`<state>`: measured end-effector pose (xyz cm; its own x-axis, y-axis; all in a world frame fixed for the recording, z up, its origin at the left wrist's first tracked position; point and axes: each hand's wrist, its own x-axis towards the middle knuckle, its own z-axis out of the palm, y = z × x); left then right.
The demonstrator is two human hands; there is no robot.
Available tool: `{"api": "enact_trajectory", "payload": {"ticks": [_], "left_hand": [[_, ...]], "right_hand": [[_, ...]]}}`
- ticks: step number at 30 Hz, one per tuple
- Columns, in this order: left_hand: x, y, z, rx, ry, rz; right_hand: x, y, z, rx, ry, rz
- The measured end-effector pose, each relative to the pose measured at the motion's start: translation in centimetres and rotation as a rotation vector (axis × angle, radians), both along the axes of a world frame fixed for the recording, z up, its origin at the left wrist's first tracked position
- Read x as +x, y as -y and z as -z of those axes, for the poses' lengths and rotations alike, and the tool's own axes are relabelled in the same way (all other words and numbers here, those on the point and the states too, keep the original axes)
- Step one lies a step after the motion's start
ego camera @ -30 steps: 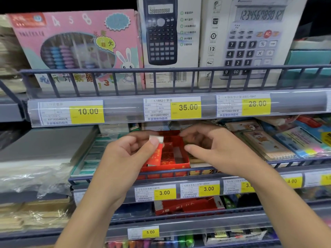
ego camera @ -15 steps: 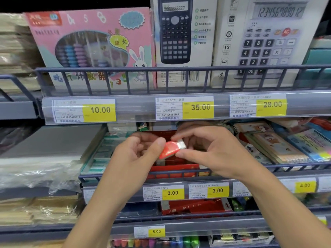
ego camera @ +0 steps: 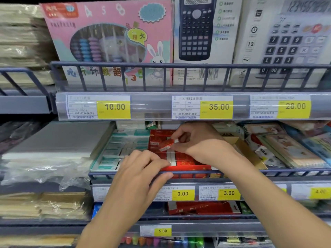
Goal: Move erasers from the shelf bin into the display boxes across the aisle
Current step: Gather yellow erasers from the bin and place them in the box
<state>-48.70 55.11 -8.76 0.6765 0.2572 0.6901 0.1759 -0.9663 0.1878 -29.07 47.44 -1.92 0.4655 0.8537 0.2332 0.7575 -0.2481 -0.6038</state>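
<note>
A grey wire-fronted shelf (ego camera: 179, 173) is seen at centre. On it, a red display box (ego camera: 186, 162) is placed at the middle; a teal tray of erasers (ego camera: 114, 154) is set just beside it at 9 o'clock, and stacked notebooks (ego camera: 279, 149) are laid at 3 o'clock.

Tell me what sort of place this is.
Most likely a stationery aisle in a shop. Yellow price tags line the shelf rails, boxed calculators stand above, and the right hand holds an eraser over a red box of them.
</note>
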Motion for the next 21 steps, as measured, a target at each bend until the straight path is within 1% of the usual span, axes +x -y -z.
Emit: {"api": "enact_trajectory", "payload": {"ticks": [2, 6, 11, 15, 18, 21], "left_hand": [[0.1, -0.1, 0.2, 0.009, 0.015, 0.006], [0.1, -0.2, 0.3, 0.008, 0.015, 0.007], [0.0, -0.2, 0.4, 0.01, 0.012, 0.02], [-0.4, 0.0, -0.1, -0.025, -0.025, 0.038], [-1.3, 0.3, -0.7, -0.101, -0.025, 0.066], [-3.0, 0.9, -1.2, -0.228, 0.09, 0.091]], "right_hand": [[-0.6, -0.7, -0.2, -0.054, 0.061, -0.017], [-1.6, -1.6, -0.3, -0.096, 0.17, -0.046], [-2.1, -2.2, -0.5, -0.14, 0.161, -0.083], [-2.1, -1.4, -0.8, -0.13, 0.158, -0.099], [-2.6, -0.1, -0.6, -0.029, 0.14, -0.06], [-4.3, 2.4, -0.3, 0.205, 0.038, -0.037]]}}
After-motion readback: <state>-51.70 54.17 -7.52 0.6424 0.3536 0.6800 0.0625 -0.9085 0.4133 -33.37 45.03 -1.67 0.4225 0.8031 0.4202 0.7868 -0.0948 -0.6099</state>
